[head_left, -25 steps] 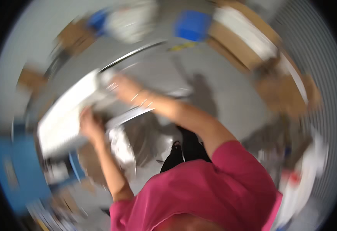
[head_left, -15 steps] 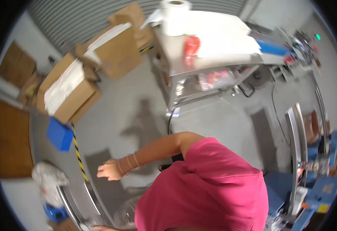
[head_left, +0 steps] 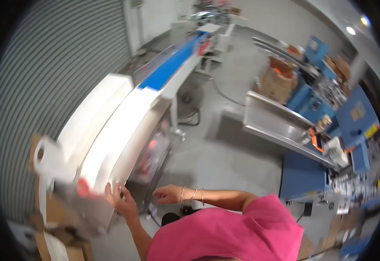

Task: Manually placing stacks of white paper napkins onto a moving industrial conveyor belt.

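Note:
My left hand (head_left: 119, 196) rests with spread fingers on the near corner of a long white table (head_left: 111, 126) and holds nothing. My right hand (head_left: 167, 194), with thin bracelets at the wrist, hangs in the air just right of the table's corner, fingers loosely bent and empty. A white paper roll (head_left: 46, 157) stands at the table's near end, and a blurred red item (head_left: 83, 189) lies beside my left hand. Below the tabletop sits a shelf holding red packets (head_left: 148, 152). My pink shirt fills the lower edge.
A grey roller shutter (head_left: 46, 69) runs behind the table. A blue strip (head_left: 168, 65) lies at the table's far end. A steel chute (head_left: 281, 126), blue machines (head_left: 305, 176) and a cardboard box (head_left: 277, 83) stand to the right. Bare concrete floor (head_left: 216, 152) lies between.
The view has swung round hard. My right hand, stretched out over the floor before, is now near the table's corner, and my left hand has come onto the table edge.

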Demonstrator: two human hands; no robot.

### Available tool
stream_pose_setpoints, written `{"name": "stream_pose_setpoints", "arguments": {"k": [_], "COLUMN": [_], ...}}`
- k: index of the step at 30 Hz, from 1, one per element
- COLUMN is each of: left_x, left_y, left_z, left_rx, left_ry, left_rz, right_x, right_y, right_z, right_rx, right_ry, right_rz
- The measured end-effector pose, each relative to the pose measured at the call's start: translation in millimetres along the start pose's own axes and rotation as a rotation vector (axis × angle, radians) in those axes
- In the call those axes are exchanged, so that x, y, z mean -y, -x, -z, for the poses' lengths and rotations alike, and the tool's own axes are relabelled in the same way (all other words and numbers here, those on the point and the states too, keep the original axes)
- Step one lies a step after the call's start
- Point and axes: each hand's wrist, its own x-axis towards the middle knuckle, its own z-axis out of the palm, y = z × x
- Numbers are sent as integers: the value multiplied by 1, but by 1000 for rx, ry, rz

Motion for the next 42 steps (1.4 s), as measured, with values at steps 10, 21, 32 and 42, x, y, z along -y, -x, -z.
{"name": "stream_pose_setpoints", "arguments": {"k": [10, 21, 32, 42], "left_x": [-57, -68, -134, -133], "left_y": [-113, -176, -238, -244], "left_z": [-179, -203, -289, -347], "left_rx": [325, 171, 16, 19], "left_ry": [199, 28, -198, -572], "left_rz": [-273, -80, 144, 377], "right_x": [-13, -46, -61, -60], "right_y": [-62, -215, -320, -374], "right_z": [217, 369, 398, 435], "right_rx": [-402, -432, 288, 246], "right_ry": [96, 381, -77, 629], "right_rz": [-49, -55, 53, 437]}}
